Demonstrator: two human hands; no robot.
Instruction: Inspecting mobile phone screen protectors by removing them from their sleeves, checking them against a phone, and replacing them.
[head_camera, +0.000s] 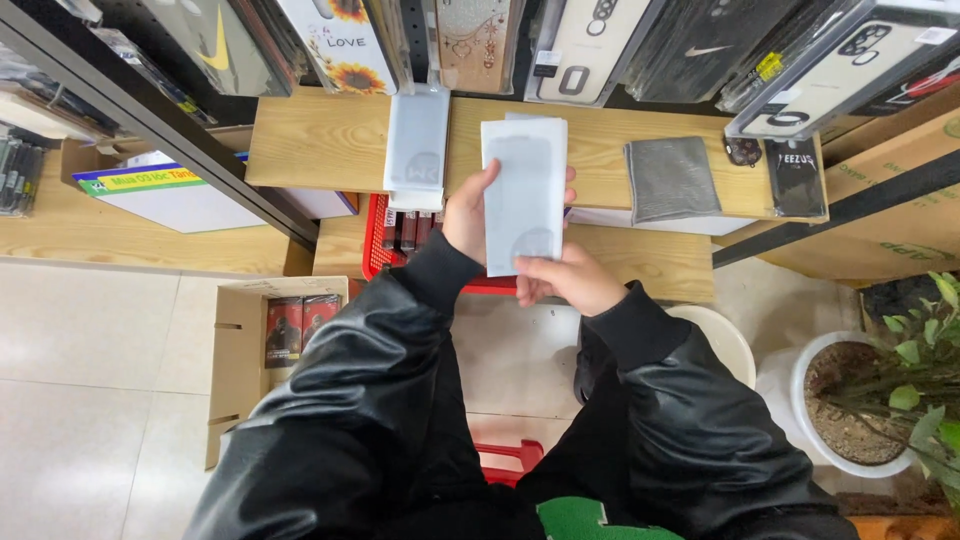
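- Packet (522, 195), flat, pale and glossy, is held upright over the wooden bench (330, 140); it looks still sealed, so the opening seems not yet done.
- Left hand (468, 212) has its grip closed on the packet's left edge, thumb in front.
- Right hand (566, 280) pinches the bottom edge with bent fingers.
- A second packet (416, 148) of the same kind lies on the bench, untouched.
- Grey cloth (672, 178), soft and square, lies further right.
- Red basket (385, 238) of plastic grid stands under the bench.

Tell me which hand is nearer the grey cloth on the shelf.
Right. The right hand sits below-left of the grey cloth; the left hand is farther left.
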